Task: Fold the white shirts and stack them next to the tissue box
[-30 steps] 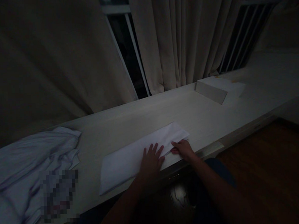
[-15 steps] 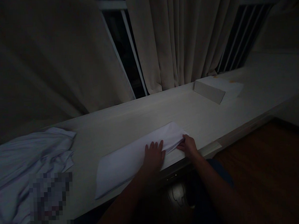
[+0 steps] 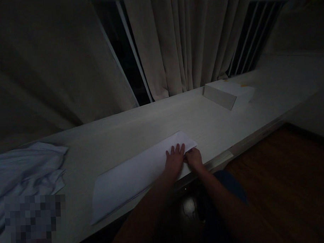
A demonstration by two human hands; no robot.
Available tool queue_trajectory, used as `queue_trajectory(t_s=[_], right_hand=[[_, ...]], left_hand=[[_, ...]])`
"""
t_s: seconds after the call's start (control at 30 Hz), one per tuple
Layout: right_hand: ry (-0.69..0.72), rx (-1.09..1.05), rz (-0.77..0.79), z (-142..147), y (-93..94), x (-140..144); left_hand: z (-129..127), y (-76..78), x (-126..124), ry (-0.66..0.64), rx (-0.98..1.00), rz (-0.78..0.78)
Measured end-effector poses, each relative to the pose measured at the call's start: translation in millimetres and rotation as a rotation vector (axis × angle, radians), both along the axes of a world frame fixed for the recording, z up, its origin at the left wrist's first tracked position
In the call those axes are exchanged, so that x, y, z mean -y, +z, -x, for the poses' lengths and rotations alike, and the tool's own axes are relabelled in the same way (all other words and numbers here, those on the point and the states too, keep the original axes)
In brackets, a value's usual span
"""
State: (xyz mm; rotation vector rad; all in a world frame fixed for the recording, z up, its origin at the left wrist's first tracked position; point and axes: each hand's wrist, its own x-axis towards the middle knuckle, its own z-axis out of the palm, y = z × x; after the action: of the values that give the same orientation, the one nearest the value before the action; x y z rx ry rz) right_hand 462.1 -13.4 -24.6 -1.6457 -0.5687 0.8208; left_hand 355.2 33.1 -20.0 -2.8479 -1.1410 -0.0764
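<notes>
A long folded white cloth (image 3: 132,175) lies flat along the front of a pale wooden ledge (image 3: 141,125). My left hand (image 3: 174,160) rests palm down on the cloth near its right end, fingers together. My right hand (image 3: 194,158) sits just beside it at the cloth's near right edge, fingers curled onto the fabric. The scene is dim, so whether that hand pinches the cloth is unclear.
A heap of crumpled white fabric (image 3: 25,172) lies at the ledge's left end. A white box (image 3: 227,92) stands at the back right. Beige curtains (image 3: 185,39) hang behind the ledge. Dark wooden floor (image 3: 286,181) lies at the right.
The right end of the cloth, lifted by my right hand half a second ago, now lies flat. Both hands have closed up together near that end.
</notes>
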Motion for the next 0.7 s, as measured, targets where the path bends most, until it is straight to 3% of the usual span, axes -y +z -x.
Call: queue_trajectory(t_s=[0.33, 0.5, 0.7], right_hand=[[0.014, 0.114, 0.067, 0.2, 3.5, 2.5], [-0.009, 0.044, -0.023, -1.9, 0.1, 1.2], [-0.227, 0.098, -0.075, -28.8, -9.5, -0.3]], left_hand=[[-3.6, 6.2, -10.5, 0.065, -0.027, 0.025], [-2.9, 3.3, -8.9, 0.083, -0.001, 0.086], [1.2, -2.9, 2.7, 0.076, 0.121, 0.035]])
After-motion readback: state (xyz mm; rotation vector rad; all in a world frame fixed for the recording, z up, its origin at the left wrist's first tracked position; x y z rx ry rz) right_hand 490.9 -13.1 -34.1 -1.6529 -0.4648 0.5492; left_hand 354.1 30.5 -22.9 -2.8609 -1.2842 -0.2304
